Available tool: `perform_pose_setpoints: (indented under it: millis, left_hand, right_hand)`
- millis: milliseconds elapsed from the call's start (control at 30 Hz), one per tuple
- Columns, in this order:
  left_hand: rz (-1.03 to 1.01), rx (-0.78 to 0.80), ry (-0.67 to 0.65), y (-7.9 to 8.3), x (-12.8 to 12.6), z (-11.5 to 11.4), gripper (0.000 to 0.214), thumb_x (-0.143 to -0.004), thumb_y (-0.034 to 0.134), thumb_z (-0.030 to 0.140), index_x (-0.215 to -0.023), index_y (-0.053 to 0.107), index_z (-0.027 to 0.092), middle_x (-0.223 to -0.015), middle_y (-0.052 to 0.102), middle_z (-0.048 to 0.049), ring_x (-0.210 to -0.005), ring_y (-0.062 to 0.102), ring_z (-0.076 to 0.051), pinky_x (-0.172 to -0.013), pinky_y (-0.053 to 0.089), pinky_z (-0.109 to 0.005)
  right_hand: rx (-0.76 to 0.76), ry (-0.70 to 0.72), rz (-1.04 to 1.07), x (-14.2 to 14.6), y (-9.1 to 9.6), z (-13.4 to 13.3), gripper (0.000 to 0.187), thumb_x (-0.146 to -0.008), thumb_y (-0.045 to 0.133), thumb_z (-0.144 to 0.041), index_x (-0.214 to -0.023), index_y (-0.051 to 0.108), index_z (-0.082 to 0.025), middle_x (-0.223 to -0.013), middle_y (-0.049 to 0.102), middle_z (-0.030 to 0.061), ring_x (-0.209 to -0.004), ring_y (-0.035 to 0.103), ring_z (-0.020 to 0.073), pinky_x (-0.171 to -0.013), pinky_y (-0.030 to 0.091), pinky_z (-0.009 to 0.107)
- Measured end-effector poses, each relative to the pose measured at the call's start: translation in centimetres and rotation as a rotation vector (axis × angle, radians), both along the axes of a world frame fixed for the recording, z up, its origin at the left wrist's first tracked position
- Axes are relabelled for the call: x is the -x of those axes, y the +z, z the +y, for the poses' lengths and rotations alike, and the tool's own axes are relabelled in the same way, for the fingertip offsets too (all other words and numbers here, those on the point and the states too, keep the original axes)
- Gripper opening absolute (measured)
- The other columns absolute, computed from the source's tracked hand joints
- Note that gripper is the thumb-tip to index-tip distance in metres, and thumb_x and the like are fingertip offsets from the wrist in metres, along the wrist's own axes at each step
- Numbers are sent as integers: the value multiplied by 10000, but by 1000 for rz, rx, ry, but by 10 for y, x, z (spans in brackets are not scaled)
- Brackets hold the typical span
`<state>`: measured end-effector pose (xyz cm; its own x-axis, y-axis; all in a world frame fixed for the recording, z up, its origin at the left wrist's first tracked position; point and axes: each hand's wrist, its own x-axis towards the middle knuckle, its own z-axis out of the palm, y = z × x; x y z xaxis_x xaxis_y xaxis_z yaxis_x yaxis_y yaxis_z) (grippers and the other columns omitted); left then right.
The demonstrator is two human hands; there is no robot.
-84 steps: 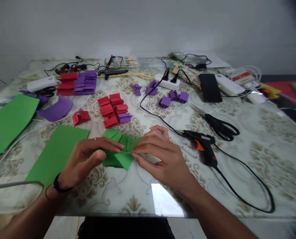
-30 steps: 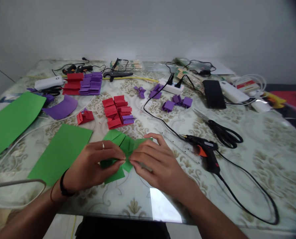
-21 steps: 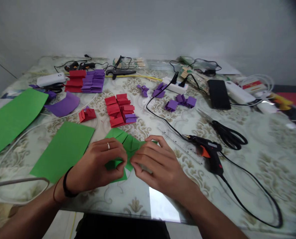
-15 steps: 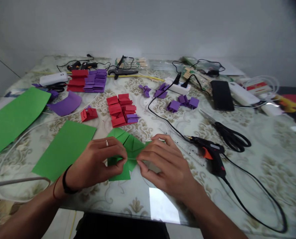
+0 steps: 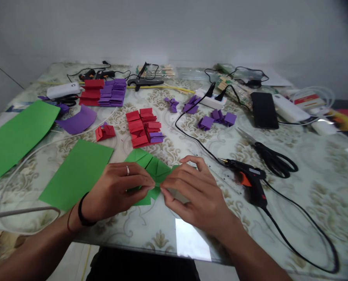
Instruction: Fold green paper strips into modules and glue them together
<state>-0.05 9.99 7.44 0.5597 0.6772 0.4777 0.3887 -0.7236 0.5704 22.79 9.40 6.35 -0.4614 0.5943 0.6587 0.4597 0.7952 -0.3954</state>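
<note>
Pinching smth w/ your L hand (image 5: 119,187)?

Yep. My thumb & fingertips there are together, nipping the folded green paper (image 5: 158,168). I've got a ring (image 5: 127,170) on that hand, + a black band (image 5: 82,210) on the wrist.

And the R hand (image 5: 191,191)?

Same paper, other side. Thumb tip & fingertips meet on its edge, just beside my L ones. My fingers hide some of it.

So where's the paper?

On the table (image 5: 133,230), right in front of me. It's got flaps & a dark line btwn two of them. Bits poke out past both hands.

What else is close?

On my L, a flat green sheet (image 5: 77,171), part of it behind my L hand. Farther L, a big green sheet (image 5: 20,134) w/ a curvy end. Just past my paper, a bunch of red folded bits (image 5: 137,127) w/ a purple one at the corner.

And on your R?

A black glue gun (image 5: 250,179) w/ an orange trigger, lying on its side. Scissors (image 5: 272,158) w/ black handles are just past it, & a dark phone (image 5: 264,110) is farther back.
</note>
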Motion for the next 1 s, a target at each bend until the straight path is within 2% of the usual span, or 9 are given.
perform_pose_setpoints:
  millis: [267,467,667,800,900,1000]
  left_hand:
    - [21,28,-10,4,9,3,145,-966,726,91,-998,799,213,-927,835,-28,-836,799,-152,-767,646,-241]
    - [60,69,40,6,19,7,139,-989,711,126,-982,811,224,-935,840,-23,-809,801,-140,-753,634,-218]
    - [78,64,95,12,29,11,102,-954,756,124,-947,798,217,-906,830,9,-775,783,-113,-741,591,-181]
    - [102,148,70,14,29,12,100,-970,731,138,-943,771,225,-889,813,30,-789,772,-113,-769,593,-198]
    - [82,219,83,11,25,11,90,-963,751,180,-1036,778,226,-986,848,9,-858,805,-139,-804,621,-217]
    - [17,260,114,5,20,8,95,-960,772,200,-1046,804,223,-981,869,3,-832,821,-138,-728,617,-185]
  right_hand:
    - [85,30,61,-8,6,2,201,-917,667,-44,-901,634,-242,-775,776,-33,-685,691,157,-920,521,449]
    - [100,1,71,-16,11,5,191,-924,705,-61,-900,656,-244,-755,766,-28,-688,689,162,-907,523,443]
    - [157,-11,116,-23,9,9,158,-922,718,-72,-883,677,-220,-742,720,-9,-671,631,163,-808,504,421]
    - [228,15,115,-24,7,10,155,-926,703,-67,-874,679,-211,-755,713,0,-707,633,169,-776,504,389]
    - [301,17,109,-24,5,10,155,-939,698,-68,-875,689,-210,-770,717,-5,-727,640,162,-769,504,363]
    - [347,26,118,-23,3,9,138,-951,709,-88,-893,701,-213,-772,721,-13,-728,637,155,-767,500,350]
